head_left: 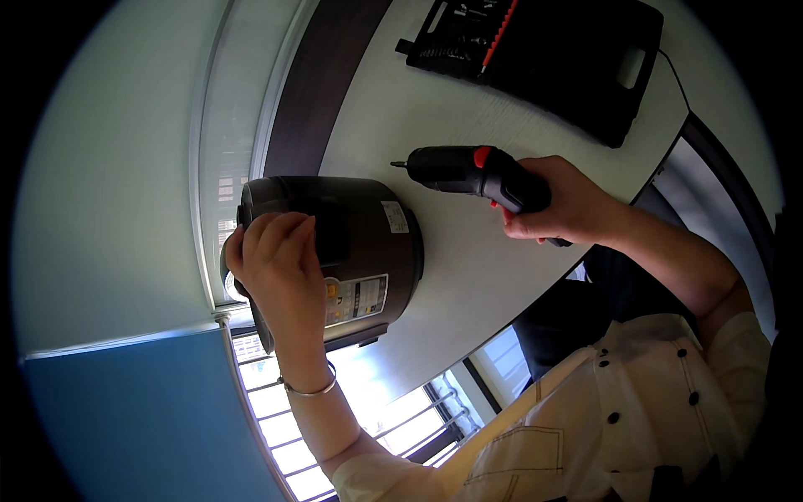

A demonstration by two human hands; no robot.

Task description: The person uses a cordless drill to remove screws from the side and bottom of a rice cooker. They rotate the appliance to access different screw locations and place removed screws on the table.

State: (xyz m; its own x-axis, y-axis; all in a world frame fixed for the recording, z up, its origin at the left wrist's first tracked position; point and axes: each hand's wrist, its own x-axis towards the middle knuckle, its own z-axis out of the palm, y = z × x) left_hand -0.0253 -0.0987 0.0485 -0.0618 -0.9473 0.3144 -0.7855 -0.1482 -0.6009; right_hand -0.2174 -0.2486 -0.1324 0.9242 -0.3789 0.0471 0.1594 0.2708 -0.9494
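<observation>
A dark brown electric rice cooker [368, 243] is on the pale table, its lid end facing left and its base facing right. It carries a white sticker and a larger printed label. My left hand [280, 251] is closed against the lid end, its fingers bent over the cooker; the thumb and whatever lies under the fingertips are hidden. In my right hand [562, 199] is a black cordless screwdriver [452, 170] with red parts, held by its pistol grip. Its bit points left toward the cooker, apart from it.
An open black tool case [552, 67] with a red strip and small bits lies at the far side of the pale table [452, 276]. A dark band [322, 75] and light wall panel border the left. Below are a blue panel [142, 410] and a barred window [293, 456].
</observation>
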